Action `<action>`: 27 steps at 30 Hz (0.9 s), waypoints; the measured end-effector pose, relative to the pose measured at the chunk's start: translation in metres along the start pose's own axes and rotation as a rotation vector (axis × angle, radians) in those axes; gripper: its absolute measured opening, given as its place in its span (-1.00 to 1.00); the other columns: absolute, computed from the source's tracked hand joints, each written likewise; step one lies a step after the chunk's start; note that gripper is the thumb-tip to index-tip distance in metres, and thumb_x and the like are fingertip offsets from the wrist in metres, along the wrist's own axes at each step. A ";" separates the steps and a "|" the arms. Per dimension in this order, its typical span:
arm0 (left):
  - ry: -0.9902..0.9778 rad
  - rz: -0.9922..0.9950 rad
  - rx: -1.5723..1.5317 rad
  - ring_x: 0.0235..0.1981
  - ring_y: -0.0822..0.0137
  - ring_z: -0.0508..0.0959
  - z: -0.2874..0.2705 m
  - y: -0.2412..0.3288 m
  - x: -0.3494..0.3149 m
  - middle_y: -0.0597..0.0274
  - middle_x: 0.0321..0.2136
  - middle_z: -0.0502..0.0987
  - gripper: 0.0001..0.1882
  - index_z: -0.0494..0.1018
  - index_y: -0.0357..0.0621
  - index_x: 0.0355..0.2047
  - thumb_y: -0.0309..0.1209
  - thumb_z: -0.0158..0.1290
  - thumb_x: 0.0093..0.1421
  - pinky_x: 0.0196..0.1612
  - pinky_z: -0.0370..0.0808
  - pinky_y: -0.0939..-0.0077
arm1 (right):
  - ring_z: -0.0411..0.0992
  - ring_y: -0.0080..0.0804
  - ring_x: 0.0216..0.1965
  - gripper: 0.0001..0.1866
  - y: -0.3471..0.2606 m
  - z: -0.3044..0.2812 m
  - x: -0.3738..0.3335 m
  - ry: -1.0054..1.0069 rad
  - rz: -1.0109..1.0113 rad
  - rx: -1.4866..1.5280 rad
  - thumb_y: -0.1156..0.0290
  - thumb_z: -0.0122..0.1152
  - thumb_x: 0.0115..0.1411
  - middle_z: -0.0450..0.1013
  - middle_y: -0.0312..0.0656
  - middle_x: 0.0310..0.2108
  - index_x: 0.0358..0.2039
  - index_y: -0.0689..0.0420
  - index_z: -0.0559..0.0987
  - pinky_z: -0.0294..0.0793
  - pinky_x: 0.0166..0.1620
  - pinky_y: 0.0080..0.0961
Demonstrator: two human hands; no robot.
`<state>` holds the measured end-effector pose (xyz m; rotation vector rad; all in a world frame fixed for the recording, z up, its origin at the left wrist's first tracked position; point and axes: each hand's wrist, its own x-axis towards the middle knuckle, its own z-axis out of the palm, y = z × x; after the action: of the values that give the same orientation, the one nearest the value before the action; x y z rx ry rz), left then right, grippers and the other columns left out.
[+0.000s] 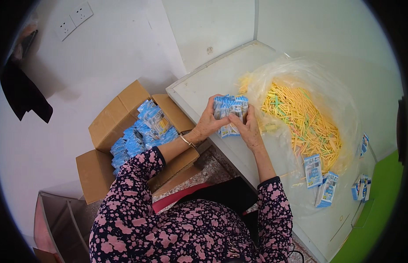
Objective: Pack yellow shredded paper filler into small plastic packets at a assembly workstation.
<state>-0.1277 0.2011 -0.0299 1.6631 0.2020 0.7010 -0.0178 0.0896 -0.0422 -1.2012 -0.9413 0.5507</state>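
Over the left edge of the white table [195, 94], a small bundle of blue-and-white striped packets [230, 104] sits between both my hands. My left hand [206, 124] is closed on the bundle's left side. From the right, my right hand [250, 132] grips the same bundle, its thumb lying across the front. Below and left of my left hand stands an open cardboard box [92, 176] with many similar blue packets [136, 141] in it. My left forearm passes over the box's near side.
A clear plastic bag [342, 98] lies open on the table, full of thin yellow, green and pink sticks [296, 116]. Loose striped packets [313, 171] lie by its near edge, with others farther right. A metal-framed rack [59, 219] stands at lower left.
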 end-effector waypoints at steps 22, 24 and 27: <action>-0.076 0.088 0.389 -0.08 0.02 0.43 0.003 -0.006 -0.002 -0.17 -0.08 0.34 0.14 -0.31 -0.24 0.18 -0.22 0.28 -0.19 0.01 0.33 0.33 | -0.02 -0.26 0.20 0.04 -0.014 0.010 -0.007 -0.101 0.135 -0.013 0.15 0.19 0.06 -0.08 0.10 0.19 0.20 0.40 -0.32 0.05 0.18 -0.48; -0.006 0.045 0.416 -0.12 0.00 0.45 0.007 0.002 0.000 -0.18 -0.11 0.36 0.08 -0.23 -0.25 0.16 -0.23 0.26 -0.21 -0.03 0.36 0.32 | -0.05 -0.30 0.22 -0.06 -0.018 0.006 -0.005 -0.095 0.167 0.087 0.19 0.09 0.14 -0.11 0.07 0.21 0.19 0.42 -0.30 -0.01 0.20 -0.47; 0.079 -0.037 0.366 -0.15 -0.02 0.46 0.014 0.010 0.010 -0.19 -0.15 0.38 -0.02 -0.10 -0.28 0.12 -0.26 0.22 -0.23 -0.07 0.38 0.32 | -0.12 -0.33 0.25 -0.14 -0.021 -0.004 0.001 -0.157 0.050 0.157 0.22 -0.01 0.19 -0.15 0.03 0.24 0.19 0.43 -0.30 -0.12 0.23 -0.48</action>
<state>-0.1144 0.1919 -0.0184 1.9742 0.4379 0.7336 -0.0160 0.0819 -0.0226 -1.0539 -0.9835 0.7532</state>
